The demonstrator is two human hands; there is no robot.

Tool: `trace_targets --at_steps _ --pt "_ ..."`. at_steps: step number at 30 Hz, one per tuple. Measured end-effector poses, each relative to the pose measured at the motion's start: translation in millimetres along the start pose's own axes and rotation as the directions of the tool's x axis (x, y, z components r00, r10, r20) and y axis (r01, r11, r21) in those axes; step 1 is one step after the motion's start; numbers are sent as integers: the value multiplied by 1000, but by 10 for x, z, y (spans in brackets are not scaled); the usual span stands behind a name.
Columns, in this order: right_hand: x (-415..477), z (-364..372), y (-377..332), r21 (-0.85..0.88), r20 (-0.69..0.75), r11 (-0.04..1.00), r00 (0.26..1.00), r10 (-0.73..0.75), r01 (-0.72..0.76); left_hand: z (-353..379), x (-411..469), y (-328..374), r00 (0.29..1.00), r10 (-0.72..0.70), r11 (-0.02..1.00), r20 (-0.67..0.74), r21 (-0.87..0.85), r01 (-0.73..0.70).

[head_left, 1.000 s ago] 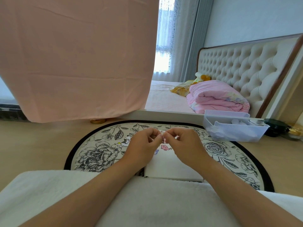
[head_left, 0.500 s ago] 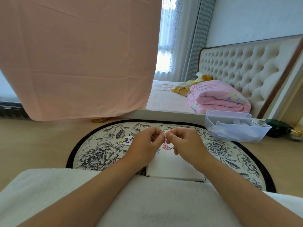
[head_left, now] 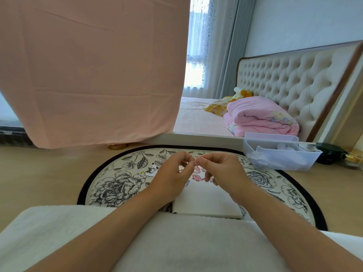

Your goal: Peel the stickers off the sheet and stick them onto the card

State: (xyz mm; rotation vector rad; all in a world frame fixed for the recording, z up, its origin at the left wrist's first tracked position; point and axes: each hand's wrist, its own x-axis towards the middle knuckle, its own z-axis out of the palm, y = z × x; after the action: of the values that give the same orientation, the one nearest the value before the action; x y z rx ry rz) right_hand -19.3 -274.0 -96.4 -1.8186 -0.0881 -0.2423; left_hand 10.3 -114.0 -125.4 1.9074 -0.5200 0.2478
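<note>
At far left a large sheet of pale pink cloth (head_left: 88, 65) hung down to the pale wooden counter (head_left: 39, 183), and a small round gold lid (head_left: 117, 146) lay just under its lower edge. A round mat printed with grey flowers and edged in black (head_left: 110, 185) lay on the counter in front of the person. On it, left of the hands, rested a cut-out piece of sticker sheet showing a black-and-white cartoon dog (head_left: 150, 170). The left hand (head_left: 172, 175) was raised above the mat with thumb and forefinger pinched together and the other fingers curled. Its fingertips met those of the right hand on a tiny pale sticker scrap (head_left: 195, 163), which was too small to make out in detail. Below the meeting fingertips lay the white rectangular card (head_left: 206, 201), flat on the mat, its near edge touching a white fluffy towel (head_left: 176, 242) across the person's lap. Pink cartoon stickers (head_left: 197, 177) sat on the card's far end, partly hidden by the hands. The right hand (head_left: 222, 171) likewise pinched the scrap between thumb and forefinger, with the remaining fingers bent downward over the card. Farther right a clear plastic bin (head_left: 279, 156) stood at the mat's far edge, and a dark round container (head_left: 330, 156) stood just beside it. Behind them a folded pink quilt (head_left: 259, 116) lay on a bed against a cream tufted headboard (head_left: 294, 79).
</note>
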Motion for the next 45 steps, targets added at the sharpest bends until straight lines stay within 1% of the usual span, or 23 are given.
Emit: trace_targets --at_steps 4,8,9,14,17,20,23,25,27,29,30,32,35,37,38,40,43,45 --pt "21 -37 -39 43 2 999 1000 22 -22 20 7 20 999 -20 998 -28 -65 18" --pt "77 -140 -67 47 -21 998 999 30 -29 93 41 161 989 -148 962 -26 -237 138" --pt "98 -179 -72 55 -30 998 999 37 -35 115 63 212 986 -168 953 -22 -258 157" --pt "209 -429 -97 73 -11 992 994 105 -104 264 258 423 987 -146 976 -71 -176 132" --pt "263 -607 -94 96 -29 988 992 125 -122 393 422 507 993 -105 993 -55 -61 101" --pt "348 -823 -53 64 -110 991 986 126 -119 560 592 548 996 -79 996 -29 28 80" --pt "446 -1096 32 41 -243 995 965 96 -89 722 723 570 996 -82 996 -32 30 82" --pt "506 -1304 117 -62 -370 997 929 28 -54 813 776 578 996 -86 996 -28 33 86" --pt "565 -1493 221 -241 -486 970 870 -86 -39 892 805 570 996 -94 994 -7 51 94" --pt "610 -1623 314 -375 -538 923 830 -146 -81 954 819 537 995 -97 994 19 60 96" --pt "624 -1662 354 -418 -539 902 829 -153 -105 979 820 519 994 -102 993 31 62 100" --pt "638 -1700 410 -468 -514 871 848 -128 -152 1013 815 481 992 -117 991 50 71 113" --pt "642 -1714 430 -489 -461 850 885 -61 -195 1021 784 452 986 -155 987 66 50 151" --pt "621 -1684 370 -538 -439 821 895 -82 -189 999 756 456 980 -189 982 67 11 189" --pt "602 -1645 316 -570 -424 805 898 -118 -163 978 742 466 977 -203 979 65 -6 204" --pt "550 -1503 165 -596 -342 801 919 -196 -52 912 712 490 974 -222 974 49 -30 223" --pt "433 -1156 -75 -572 -105 808 963 -248 146 755 651 524 964 -263 962 20 -66 264" --pt "377 -933 -152 -585 30 768 954 -300 260 629 590 549 950 -312 940 24 -134 313"
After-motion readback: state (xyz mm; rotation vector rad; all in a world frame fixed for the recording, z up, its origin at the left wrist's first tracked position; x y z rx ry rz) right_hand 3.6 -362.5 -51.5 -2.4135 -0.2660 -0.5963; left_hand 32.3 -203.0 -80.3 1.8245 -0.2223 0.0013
